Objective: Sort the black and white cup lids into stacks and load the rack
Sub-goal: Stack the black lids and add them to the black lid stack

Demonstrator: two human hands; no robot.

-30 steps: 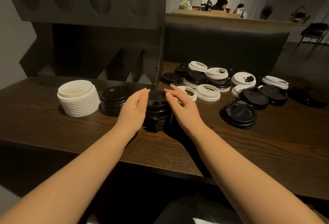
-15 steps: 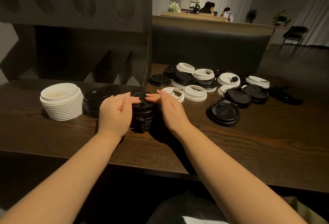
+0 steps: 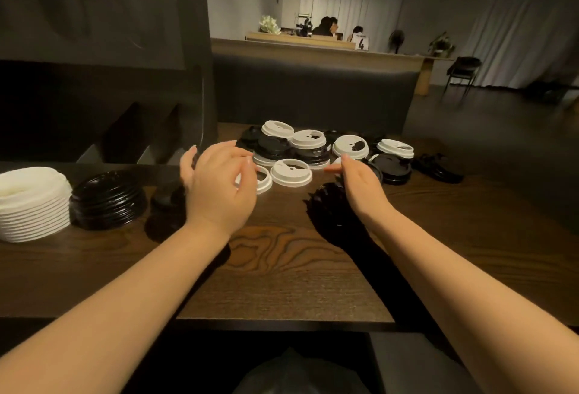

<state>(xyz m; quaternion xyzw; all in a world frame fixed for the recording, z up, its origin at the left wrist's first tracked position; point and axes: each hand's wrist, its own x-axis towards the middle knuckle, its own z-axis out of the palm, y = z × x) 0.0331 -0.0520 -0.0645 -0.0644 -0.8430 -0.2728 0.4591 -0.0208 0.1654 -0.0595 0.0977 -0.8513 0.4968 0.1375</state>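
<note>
The left hand (image 3: 219, 185) is hovering over the table (image 3: 282, 268) with its fingers loosely curved and spread, its grip apart and holding nothing. Just behind and below its palm a small stack of black lids (image 3: 166, 197) is sitting on the wood, partly hidden by the hand; whether the fingers are touching it cannot be told. The right hand (image 3: 360, 186) is reaching forward with fingers nearly straight and the thumb pointing left, its grip likewise apart and empty. A dark, jagged patch beside its wrist is too dim to make out.

Further left, a taller stack of black lids (image 3: 108, 201) is standing on the table, touching or nearly touching a stack of white lids (image 3: 33, 204) at the frame's edge. Beyond both hands, a loose pile of mixed lids (image 3: 313, 150) is lying spread out, white ones overlapping black ones, with a single white lid (image 3: 290, 172) nearest, between the two hands. The dark rack (image 3: 103, 80) is rising behind the stacks at the left, its slanted dividers showing.
</note>
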